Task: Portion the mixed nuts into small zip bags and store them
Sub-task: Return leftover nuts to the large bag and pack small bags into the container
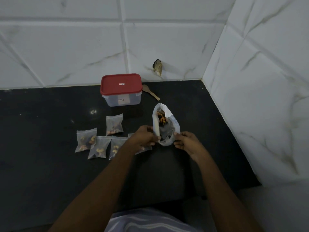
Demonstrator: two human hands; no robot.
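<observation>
both hands (145, 137) (187, 142) reach forward, fingers curled, pinching.

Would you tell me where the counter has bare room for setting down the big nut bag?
Bare counter lies left of the red-lidded container and the zip bags, and right of the big nut bag toward the wall. It is crowded between the zip bags and that bag.

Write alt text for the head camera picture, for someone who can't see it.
A left hand and a right hand pinch the sides of an open white bag of nuts on a black counter. Several filled zip bags lie to its left. Behind them are a red-lidded box and a wooden spoon, against a tiled wall.
</observation>
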